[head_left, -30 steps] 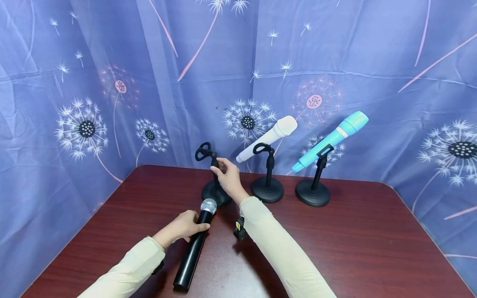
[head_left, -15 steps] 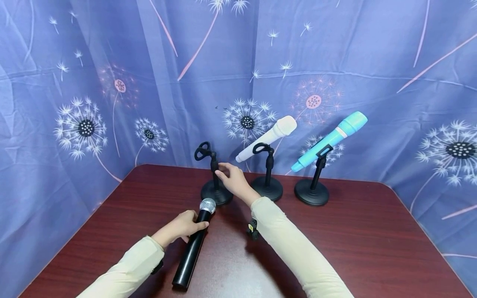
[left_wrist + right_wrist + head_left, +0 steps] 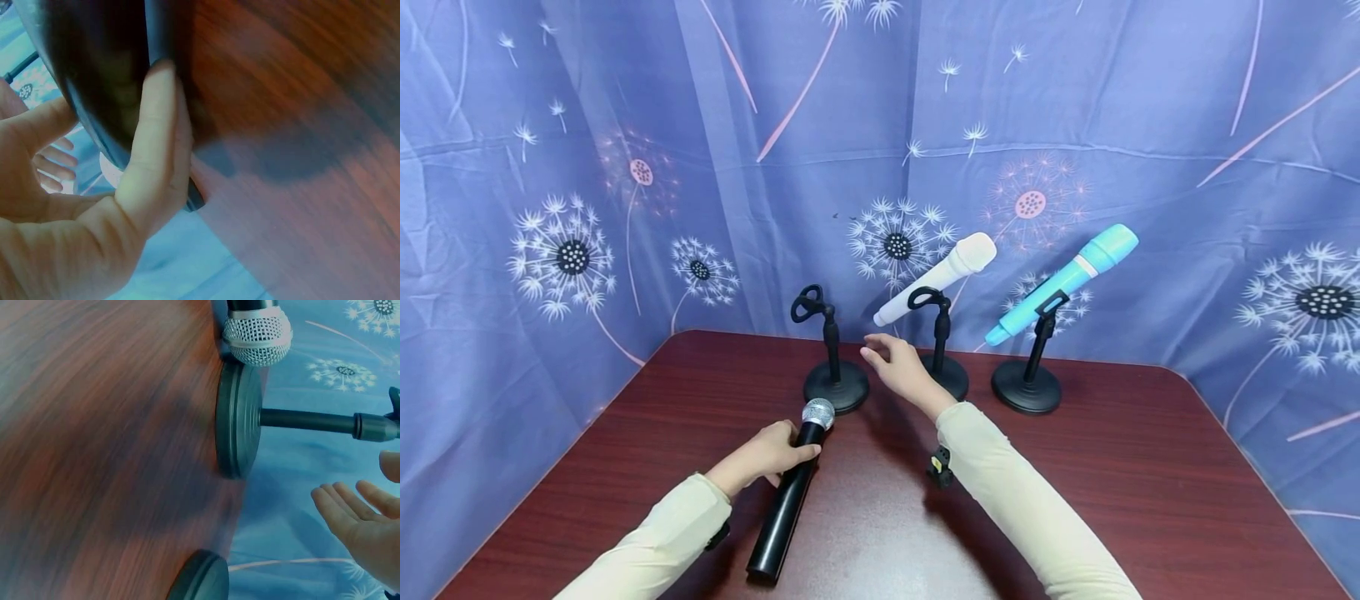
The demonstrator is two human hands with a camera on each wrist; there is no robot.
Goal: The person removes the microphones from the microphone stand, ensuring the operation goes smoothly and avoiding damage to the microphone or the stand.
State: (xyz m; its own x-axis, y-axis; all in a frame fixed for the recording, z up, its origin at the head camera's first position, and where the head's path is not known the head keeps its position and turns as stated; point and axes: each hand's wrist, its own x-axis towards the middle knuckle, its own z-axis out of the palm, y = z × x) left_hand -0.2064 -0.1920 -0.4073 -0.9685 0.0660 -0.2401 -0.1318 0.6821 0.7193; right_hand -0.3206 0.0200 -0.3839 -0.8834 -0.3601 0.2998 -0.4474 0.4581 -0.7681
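My left hand grips a black microphone with a silver mesh head, thumb over its body and fingers beneath. In the left wrist view the dark body fills the gap between thumb and fingers. The mesh head appears beside the left stand's base in the right wrist view. My right hand hovers with loosely bent fingers, holding nothing, between the left black stand and the middle one. The left stand's ring clip holds no microphone.
On the middle stand a white microphone leans in the clip. A turquoise microphone sits tilted on the right stand. The reddish-brown table ends at a blue dandelion-patterned curtain.
My right hand has let go of the left stand's pole and moved right, towards the middle stand. The left hand and the black microphone have stayed almost still.
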